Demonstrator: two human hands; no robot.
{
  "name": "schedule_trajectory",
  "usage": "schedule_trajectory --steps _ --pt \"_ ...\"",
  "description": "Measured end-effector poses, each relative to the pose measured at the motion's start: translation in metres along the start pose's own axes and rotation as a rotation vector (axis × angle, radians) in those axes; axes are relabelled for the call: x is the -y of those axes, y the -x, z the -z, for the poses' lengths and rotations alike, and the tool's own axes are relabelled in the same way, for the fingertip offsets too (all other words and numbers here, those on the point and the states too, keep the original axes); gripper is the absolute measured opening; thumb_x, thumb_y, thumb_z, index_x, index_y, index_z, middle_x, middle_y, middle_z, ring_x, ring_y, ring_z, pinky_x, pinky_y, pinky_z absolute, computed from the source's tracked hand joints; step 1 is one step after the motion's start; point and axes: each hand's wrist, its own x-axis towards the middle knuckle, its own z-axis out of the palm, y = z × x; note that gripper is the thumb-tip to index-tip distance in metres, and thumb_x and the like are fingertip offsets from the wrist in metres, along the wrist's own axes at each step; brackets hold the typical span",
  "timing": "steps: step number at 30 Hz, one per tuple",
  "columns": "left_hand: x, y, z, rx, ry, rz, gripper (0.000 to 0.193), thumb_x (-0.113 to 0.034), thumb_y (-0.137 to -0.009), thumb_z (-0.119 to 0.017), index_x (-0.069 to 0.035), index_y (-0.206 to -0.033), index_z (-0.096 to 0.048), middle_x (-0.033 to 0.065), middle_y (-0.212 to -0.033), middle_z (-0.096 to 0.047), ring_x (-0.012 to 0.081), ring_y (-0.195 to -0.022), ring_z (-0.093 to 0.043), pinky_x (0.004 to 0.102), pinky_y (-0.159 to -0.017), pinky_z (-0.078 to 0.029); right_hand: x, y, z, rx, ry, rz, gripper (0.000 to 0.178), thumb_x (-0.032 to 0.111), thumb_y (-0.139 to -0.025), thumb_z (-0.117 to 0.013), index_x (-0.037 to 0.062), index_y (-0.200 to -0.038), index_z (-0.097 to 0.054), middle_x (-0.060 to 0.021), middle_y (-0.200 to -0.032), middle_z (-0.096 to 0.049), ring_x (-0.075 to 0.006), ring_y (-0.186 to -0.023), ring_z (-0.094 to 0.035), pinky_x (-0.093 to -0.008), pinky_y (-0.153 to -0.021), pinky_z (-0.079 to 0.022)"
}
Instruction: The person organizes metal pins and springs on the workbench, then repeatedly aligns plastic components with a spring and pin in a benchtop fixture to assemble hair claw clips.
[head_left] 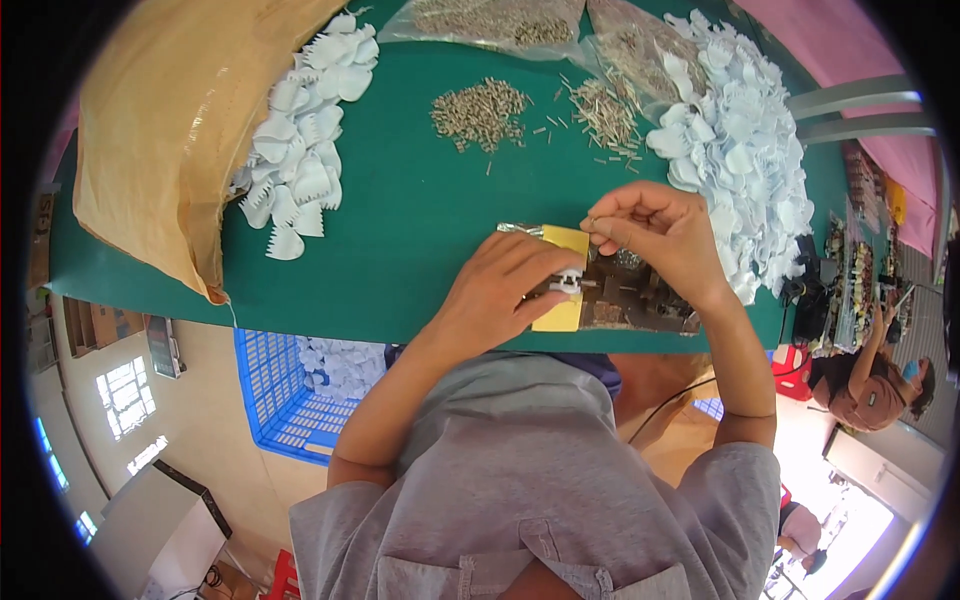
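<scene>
My left hand (490,292) is closed around a small white plastic piece (568,281), with thumb and fingers on either side of it. It rests over a yellow plate (564,240) on a dark metal fixture (640,305) at the table's near edge. Just above the fixture, my right hand (665,238) pinches thumb and forefinger together on a tiny thing that looks like a metal pin. Farther back lie a heap of short metal pins (480,113) and a looser heap of longer pins (606,115).
White toothed plastic pieces lie in a pile at left (300,150) beside a tan sack (160,130) and in a larger pile at right (740,160). Clear bags of metal parts (480,25) line the green table's (390,190) back. A blue basket (275,395) sits below; other people are at right.
</scene>
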Motion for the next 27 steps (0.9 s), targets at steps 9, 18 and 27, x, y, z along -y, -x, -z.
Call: schedule_trajectory --steps 9,18,27 --pt "0.007 0.002 -0.007 -0.035 0.002 0.016 0.035 -0.011 -0.080 -0.085 -0.005 -0.110 -0.068 0.0094 -0.104 -0.071 0.0301 -0.095 -0.066 0.0396 -0.086 -0.052 -0.004 0.032 -0.028 -0.015 0.674 0.492 0.006 0.004 -0.088 -0.072 0.0081 -0.094 -0.071 -0.0039 -0.085 -0.062 -0.0248 -0.082 -0.055 -0.0376 -0.078 -0.041" --pt "0.007 0.005 -0.007 -0.021 0.046 0.039 0.042 -0.015 -0.083 -0.083 -0.008 -0.119 -0.063 0.0099 -0.106 -0.068 0.0326 -0.095 -0.063 0.0428 -0.088 -0.049 -0.013 0.036 -0.035 -0.093 0.751 0.503 0.007 0.004 -0.087 -0.073 0.0084 -0.091 -0.069 -0.0032 -0.083 -0.061 -0.0249 -0.083 -0.055 -0.0383 -0.076 -0.041" --pt "0.006 0.004 -0.006 -0.032 0.035 0.035 0.046 -0.013 -0.079 -0.085 -0.007 -0.120 -0.064 0.0094 -0.108 -0.070 0.0313 -0.097 -0.065 0.0418 -0.088 -0.051 -0.013 0.043 -0.040 -0.142 0.699 0.431 0.008 0.004 -0.085 -0.074 0.0078 -0.091 -0.071 -0.0037 -0.084 -0.063 -0.0246 -0.083 -0.056 -0.0382 -0.076 -0.040"
